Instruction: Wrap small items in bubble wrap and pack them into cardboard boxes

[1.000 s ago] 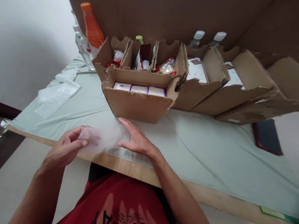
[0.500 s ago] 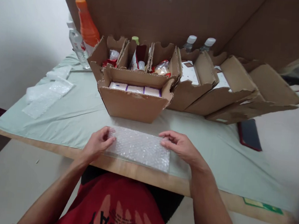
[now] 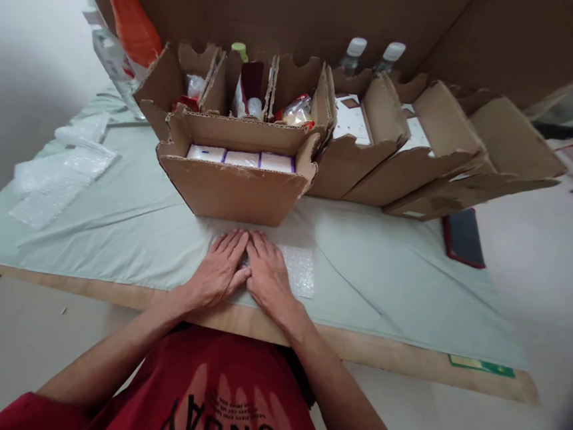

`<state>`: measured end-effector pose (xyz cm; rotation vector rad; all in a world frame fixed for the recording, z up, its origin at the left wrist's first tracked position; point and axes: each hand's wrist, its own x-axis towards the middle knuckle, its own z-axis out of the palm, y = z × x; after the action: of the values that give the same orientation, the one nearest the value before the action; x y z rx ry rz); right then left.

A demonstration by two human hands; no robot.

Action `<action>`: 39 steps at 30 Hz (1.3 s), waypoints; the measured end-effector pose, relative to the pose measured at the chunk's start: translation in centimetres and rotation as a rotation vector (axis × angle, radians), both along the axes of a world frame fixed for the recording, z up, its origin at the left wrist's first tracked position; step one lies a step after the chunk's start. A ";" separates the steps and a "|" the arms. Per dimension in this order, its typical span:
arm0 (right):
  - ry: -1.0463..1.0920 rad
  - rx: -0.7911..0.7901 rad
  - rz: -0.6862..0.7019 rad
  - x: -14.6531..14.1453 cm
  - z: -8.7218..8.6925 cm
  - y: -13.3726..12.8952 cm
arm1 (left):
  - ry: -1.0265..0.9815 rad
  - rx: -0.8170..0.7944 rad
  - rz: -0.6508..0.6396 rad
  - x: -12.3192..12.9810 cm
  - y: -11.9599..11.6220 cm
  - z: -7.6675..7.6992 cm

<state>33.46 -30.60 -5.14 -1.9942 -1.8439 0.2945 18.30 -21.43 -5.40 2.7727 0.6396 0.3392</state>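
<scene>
A piece of bubble wrap [image 3: 300,270] lies flat on the cloth-covered table near its front edge. My left hand [image 3: 219,269] rests palm down over the left part of it, fingers stretched forward. Close beside it, my right hand [image 3: 267,270] presses flat on the middle, with the fingertips of both hands almost meeting. Only the right end of the wrap shows plainly; the rest is mostly under my hands. Just beyond my fingertips stands a cardboard bin [image 3: 239,187] holding white packs with purple edges.
Behind stand several cardboard bins [image 3: 355,174] with packets and white boxes inside. More bubble wrap [image 3: 64,175] lies at the left, near an orange bottle [image 3: 130,17] and a clear bottle [image 3: 112,59]. A dark phone-like slab [image 3: 464,237] lies at the right.
Both hands have left the ends of the bubble wrap and come together, now lying flat on its left and middle. The camera view has shifted a little.
</scene>
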 end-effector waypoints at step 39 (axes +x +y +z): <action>0.096 0.193 -0.149 7.6 -0.5 -10.4 | -0.109 -0.049 -0.045 -2.5 -1.2 -1.1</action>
<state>41.04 -41.02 -5.68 -1.9365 -1.5914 0.1596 15.83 -22.62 -6.52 2.6963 0.5512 0.4550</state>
